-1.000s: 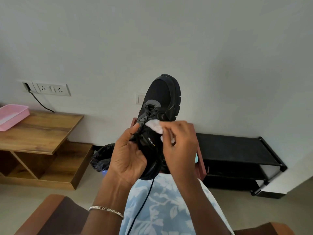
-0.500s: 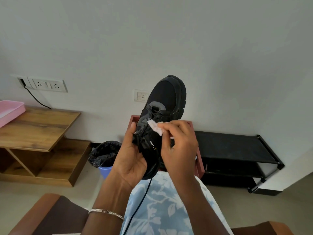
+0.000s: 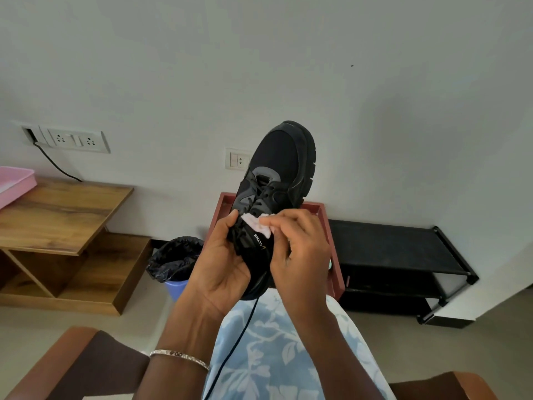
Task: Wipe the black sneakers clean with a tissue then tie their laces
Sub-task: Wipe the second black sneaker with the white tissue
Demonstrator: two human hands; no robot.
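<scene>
A black sneaker [image 3: 281,166] is held up in front of me, toe pointing up and away, sole to the right. My left hand [image 3: 222,264] grips it around the heel and collar from the left, thumb on the tongue edge. My right hand [image 3: 300,249] pinches a small white tissue [image 3: 256,223] and presses it on the tongue, just above the white logo. A loose black lace [image 3: 233,347] hangs from the shoe down over my lap. Only one sneaker is in view.
Behind the shoe stands a red-brown stool [image 3: 331,226]. A black shoe rack [image 3: 403,255] is to the right against the wall. A bin with a black liner [image 3: 173,258] sits on the floor left of my hands. A wooden table [image 3: 57,215] carries a pink tray [image 3: 14,183].
The view has shifted, so the shoe and hands sit a little further right in frame. My right hand has slid the tissue slightly down the tongue. The left hand's grip is unchanged.
</scene>
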